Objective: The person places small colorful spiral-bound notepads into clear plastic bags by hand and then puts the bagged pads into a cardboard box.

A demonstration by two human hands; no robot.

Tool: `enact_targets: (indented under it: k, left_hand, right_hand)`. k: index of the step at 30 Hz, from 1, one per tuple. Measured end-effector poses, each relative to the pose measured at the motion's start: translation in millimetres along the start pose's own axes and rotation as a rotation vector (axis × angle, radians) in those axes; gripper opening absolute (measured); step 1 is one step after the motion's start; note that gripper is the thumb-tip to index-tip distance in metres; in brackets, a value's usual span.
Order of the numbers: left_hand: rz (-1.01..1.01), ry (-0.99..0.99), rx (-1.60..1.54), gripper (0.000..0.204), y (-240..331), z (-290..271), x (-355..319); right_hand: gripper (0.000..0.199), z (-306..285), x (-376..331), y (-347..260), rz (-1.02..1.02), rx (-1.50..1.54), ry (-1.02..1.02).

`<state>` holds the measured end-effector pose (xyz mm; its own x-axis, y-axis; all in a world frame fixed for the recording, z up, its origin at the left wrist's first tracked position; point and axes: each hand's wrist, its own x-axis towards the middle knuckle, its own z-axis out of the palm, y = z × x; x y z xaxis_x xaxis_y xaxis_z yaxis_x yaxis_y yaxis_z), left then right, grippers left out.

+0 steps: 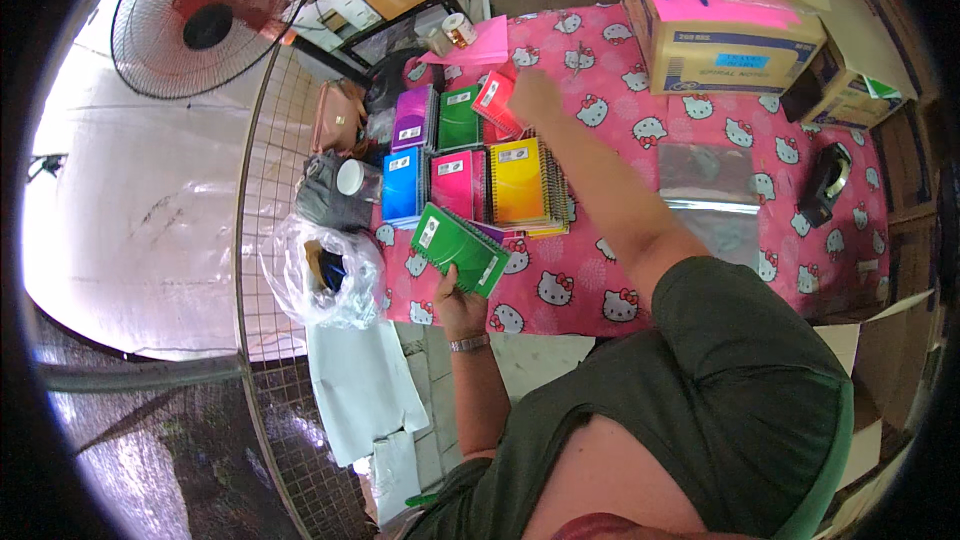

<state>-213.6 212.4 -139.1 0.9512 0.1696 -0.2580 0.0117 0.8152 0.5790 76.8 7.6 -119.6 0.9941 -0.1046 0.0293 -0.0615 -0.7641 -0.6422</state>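
My left hand [460, 308] grips a green spiral notebook [462, 252] by its near edge; a strip of purple shows behind it. My right hand [537, 98] reaches to the far side of the table, its fingers closed on the edge of a tilted red spiral notebook [494, 103]. Around them, notebooks lie in stacks by colour. The back row has purple notebooks [411, 120] and green notebooks [460, 120]. In front are blue notebooks [402, 185], pink notebooks [457, 185] and yellow notebooks [516, 183].
A pink patterned cloth [590, 270] covers the table. Clear plastic sleeves [708, 175] and a black tape dispenser [826, 183] lie on the right. Cardboard boxes [730, 50] stand at the back right. A plastic bag [340, 290], jar [358, 178] and fan [208, 27] are left.
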Motion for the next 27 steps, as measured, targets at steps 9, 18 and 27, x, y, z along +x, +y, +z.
enact_targets:
  k: [9, 18, 27]
  left_hand:
    - [0.051, 0.016, -0.118, 0.037, -1, 33, -7]
    - [-0.005, 0.107, -0.133, 0.049, -11, -40, -26]
    - [0.124, 0.099, -0.014, 0.057, 25, -36, -14]
  right_hand:
    - [0.076, -22, -141, -55, -0.360, 0.385, -0.505]
    - [0.059, -14, -141, 17, -0.104, 0.061, -0.005]
    - [0.051, 19, -147, 30, -0.074, 0.039, 0.210]
